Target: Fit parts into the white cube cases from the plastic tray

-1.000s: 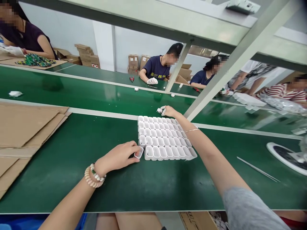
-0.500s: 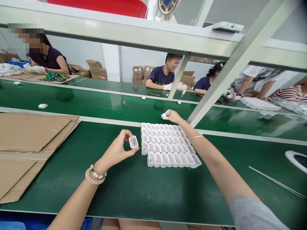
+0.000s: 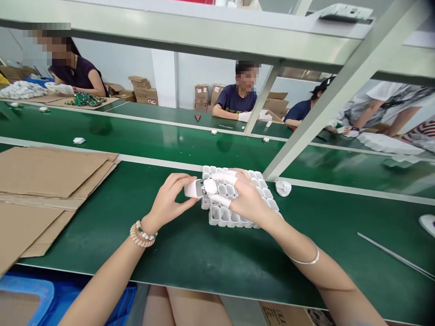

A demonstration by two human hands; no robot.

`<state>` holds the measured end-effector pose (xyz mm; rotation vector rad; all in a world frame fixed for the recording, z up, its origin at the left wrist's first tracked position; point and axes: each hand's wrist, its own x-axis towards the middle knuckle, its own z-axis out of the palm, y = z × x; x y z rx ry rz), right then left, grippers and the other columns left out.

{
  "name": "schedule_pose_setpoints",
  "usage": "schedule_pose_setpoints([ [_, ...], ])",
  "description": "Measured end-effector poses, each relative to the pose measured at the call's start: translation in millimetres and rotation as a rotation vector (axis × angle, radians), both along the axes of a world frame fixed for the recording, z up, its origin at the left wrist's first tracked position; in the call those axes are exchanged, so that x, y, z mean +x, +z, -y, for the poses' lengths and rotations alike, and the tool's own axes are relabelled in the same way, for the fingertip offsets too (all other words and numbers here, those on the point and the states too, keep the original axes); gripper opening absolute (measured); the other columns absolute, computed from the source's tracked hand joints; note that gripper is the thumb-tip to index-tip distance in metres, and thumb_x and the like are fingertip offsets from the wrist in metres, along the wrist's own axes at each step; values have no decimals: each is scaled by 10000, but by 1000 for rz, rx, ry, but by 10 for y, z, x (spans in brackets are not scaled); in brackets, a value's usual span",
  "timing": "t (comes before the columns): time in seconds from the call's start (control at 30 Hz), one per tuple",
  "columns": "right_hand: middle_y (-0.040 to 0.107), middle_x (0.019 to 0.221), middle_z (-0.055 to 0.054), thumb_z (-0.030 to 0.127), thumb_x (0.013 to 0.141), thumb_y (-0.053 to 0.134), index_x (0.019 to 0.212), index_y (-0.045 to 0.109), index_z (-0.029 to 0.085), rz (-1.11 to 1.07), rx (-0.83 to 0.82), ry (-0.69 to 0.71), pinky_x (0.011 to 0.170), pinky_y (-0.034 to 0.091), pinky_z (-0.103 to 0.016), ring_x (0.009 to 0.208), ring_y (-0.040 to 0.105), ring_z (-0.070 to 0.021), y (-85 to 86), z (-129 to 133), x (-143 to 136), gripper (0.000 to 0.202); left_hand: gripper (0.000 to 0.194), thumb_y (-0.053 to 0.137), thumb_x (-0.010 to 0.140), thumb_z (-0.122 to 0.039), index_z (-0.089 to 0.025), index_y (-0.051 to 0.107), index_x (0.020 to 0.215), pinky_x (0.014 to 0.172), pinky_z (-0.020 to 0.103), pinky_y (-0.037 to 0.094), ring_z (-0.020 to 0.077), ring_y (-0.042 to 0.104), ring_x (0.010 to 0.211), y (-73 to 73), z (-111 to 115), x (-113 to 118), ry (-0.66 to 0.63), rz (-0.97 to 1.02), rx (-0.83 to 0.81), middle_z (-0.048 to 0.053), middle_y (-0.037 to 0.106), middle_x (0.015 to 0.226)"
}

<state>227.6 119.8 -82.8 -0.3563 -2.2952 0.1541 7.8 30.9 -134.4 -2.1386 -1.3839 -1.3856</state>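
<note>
My left hand (image 3: 168,199) grips a small white plastic housing (image 3: 192,189), tipped so its open end faces right. With white-covered fingertips, my right hand (image 3: 249,197) pinches a rounded white piece with a green circuit board (image 3: 210,186). The board's edge is at the housing's mouth; whether it is partly inside I cannot tell. Behind and below the right hand stand rows of white open-topped housings (image 3: 224,216), partly hidden by that hand.
Flattened cardboard (image 3: 50,176) lies at left, a crumpled white wad (image 3: 283,188) right of the rows. Thin metal rods (image 3: 394,254) lie far right. A slanted post (image 3: 316,104) rises beyond the rows. White pieces (image 3: 79,141) sit on the green belt; co-workers (image 3: 234,99) sit across.
My right hand has come back from the belt toward my left hand, bringing the white piece with the board. The left hand has turned the housing's opening to the right.
</note>
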Motion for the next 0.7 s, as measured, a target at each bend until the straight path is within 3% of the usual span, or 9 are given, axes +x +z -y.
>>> schedule_pose_setpoints([
  [0.27, 730, 1067, -66, 294, 924, 652, 1307, 616, 306, 24, 203, -47, 1016, 476, -530, 999, 677, -266, -68, -44, -6, 385, 456, 727, 869, -247, -233, 542, 1286, 859, 361, 536, 219, 613, 1032, 8, -3, -3, 6, -37, 35, 88, 644, 1149],
  [0.7, 720, 968, -61, 235, 948, 586, 1289, 573, 251, -1, 176, -115, 1107, 412, -600, 921, 690, -245, -140, 117, -49, 342, 461, 710, 877, -252, -234, 538, 1305, 828, 366, 540, 230, 626, 1000, 5, 4, 24, 49, -90, 65, 94, 653, 1121],
])
